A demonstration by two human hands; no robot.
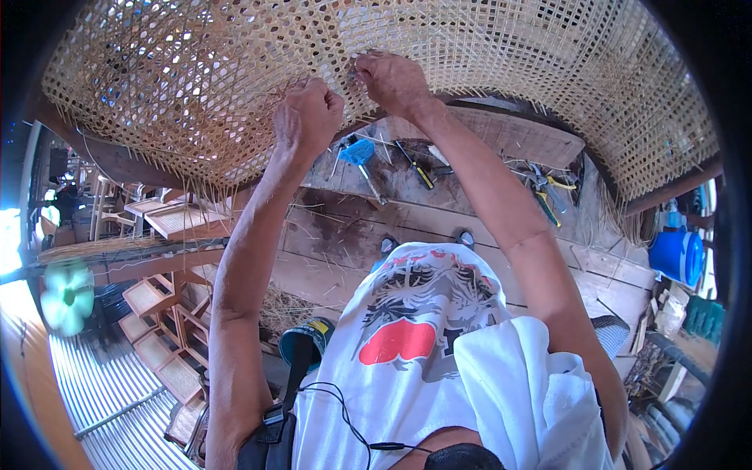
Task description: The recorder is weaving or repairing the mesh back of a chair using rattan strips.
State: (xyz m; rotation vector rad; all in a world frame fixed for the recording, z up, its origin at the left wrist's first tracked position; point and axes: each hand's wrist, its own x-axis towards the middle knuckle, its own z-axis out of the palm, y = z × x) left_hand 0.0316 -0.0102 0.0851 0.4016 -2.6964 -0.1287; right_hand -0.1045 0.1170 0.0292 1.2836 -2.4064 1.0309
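Note:
A large curved panel of woven cane webbing [470,47] spans the top of the view, with loose strand ends along its lower edge and a dark wooden frame [141,168] under it. My left hand [308,117] is closed against the webbing, knuckles up, its fingertips pinched on a thin cane strand. Slightly farther and to the right, my right hand [394,81] bends over the weave, thumb and fingers closed on a strand too. The fingers hide most of what they grip. The two hands are apart.
Below the panel lie a blue-headed tool [358,153], a yellow-handled screwdriver [424,177] and pliers [546,202]. Chair frames with cane seats [149,298] and a green fan [68,298] stand left. A blue container [677,257] is at right; a bucket [307,342] stands beside me.

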